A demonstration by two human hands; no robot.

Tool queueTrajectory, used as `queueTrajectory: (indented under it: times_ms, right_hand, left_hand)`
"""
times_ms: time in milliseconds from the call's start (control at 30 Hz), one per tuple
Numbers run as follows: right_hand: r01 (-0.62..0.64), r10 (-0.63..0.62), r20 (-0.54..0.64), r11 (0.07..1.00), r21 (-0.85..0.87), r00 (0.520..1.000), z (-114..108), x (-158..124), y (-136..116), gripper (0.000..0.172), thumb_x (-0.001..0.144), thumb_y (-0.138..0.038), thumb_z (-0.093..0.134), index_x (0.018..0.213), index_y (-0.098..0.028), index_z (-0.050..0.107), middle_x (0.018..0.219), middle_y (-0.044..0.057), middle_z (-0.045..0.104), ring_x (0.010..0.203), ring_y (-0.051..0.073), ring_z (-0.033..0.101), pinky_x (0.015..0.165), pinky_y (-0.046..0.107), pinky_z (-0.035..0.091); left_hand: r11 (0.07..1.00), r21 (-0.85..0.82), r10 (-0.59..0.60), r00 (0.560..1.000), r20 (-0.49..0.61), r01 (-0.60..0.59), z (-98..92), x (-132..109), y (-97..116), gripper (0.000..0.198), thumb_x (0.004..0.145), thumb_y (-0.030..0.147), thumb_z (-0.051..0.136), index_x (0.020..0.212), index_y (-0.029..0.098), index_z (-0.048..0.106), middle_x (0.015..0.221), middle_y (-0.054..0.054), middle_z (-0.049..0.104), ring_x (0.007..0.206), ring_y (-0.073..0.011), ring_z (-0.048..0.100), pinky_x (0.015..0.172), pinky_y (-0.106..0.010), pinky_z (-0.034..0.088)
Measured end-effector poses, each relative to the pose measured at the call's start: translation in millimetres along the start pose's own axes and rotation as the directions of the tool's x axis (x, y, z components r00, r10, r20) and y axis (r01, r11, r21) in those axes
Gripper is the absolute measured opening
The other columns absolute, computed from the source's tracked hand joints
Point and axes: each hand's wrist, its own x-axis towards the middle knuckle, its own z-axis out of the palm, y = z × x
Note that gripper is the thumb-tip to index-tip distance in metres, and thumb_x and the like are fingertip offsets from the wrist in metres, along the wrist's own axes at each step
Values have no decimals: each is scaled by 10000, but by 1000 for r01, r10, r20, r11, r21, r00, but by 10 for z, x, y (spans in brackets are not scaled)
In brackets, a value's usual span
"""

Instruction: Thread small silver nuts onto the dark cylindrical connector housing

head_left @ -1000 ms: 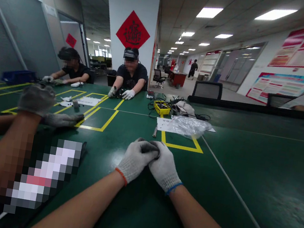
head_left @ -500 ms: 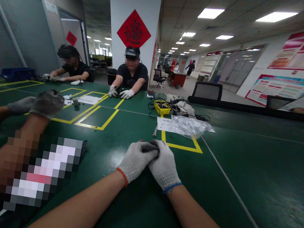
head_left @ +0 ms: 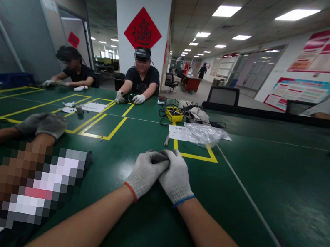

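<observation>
My left hand (head_left: 147,173), in a white knit glove with an orange cuff edge, presses against my right hand (head_left: 175,176), gloved alike with a blue cuff edge. Both are closed, with dark, soiled fingertips meeting above the green table (head_left: 147,230). Whatever they may hold between them is hidden by the fingers. Just beyond lie a small metallic cylindrical piece (head_left: 166,140) and a crumpled clear plastic bag (head_left: 202,135) on white paper (head_left: 175,132), by a yellow tape outline (head_left: 199,157).
A yellow tray (head_left: 175,114) with dark cables stands behind the bag. At left are a co-worker's gloved hands (head_left: 47,125) and a blurred-out item (head_left: 46,188). Two people sit across the table, beside a blue bin (head_left: 15,79). Another sits at far right.
My hands stay pressed together in nearly the same pose. The left co-worker's hands have lowered toward the table. The whole view has shifted slightly.
</observation>
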Motion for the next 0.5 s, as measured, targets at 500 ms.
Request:
queueTrajectory:
  times_ms: [500]
  right_hand:
    - [25,-28,-15,987,-161,1000,-54,-7,-2,235,770,-164,624,965,-201,749,945,96,637,867,246,588,766,347,466]
  left_hand:
    - [992,-68,-105,994,13,106,35,-10,61,122,825,126,704,857,160,817,852,-59,804,815,-195,740,754,-286,574]
